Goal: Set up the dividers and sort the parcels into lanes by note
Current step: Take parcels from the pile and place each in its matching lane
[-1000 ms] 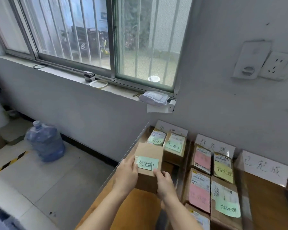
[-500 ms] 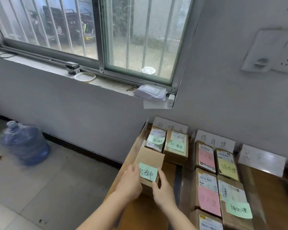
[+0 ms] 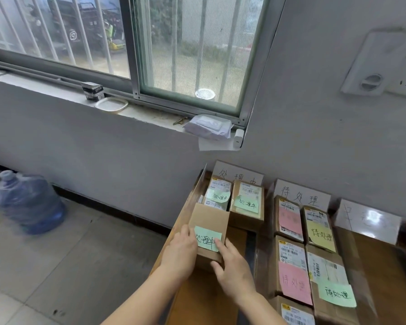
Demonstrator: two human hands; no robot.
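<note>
gripping a small brown parcel (image 3: 209,218) from both sides, the left hand (image 3: 181,250) curls its fingers against the box's left face while the right hand (image 3: 236,270) pinches the near right corner, forefinger on the top and thumb on the front face. a green note (image 3: 208,238) with handwriting is stuck on the parcel's top between the two hands, and the right forefinger touches its edge. whether the parcel rests on the table (image 3: 197,303) or hangs just above it cannot be told. just beyond the hands two more green-noted parcels (image 3: 246,205) stand side by side, the left one touching the held parcel's far edge, and behind them a white lane card (image 3: 238,175) leans on the wall. a tilted cardboard divider (image 3: 193,198) runs along the table edge beyond the left hand. to the right of the right hand a dark strip (image 3: 250,249) separates this lane from the next one. there, parcels with pink notes (image 3: 288,218) and a yellow note (image 3: 320,235) lie in two rows under a second card (image 3: 301,192). a third card (image 3: 366,216), blurred, stands further right. far to the left of the left hand a blue water jug (image 3: 28,202) sits on the floor.
</note>
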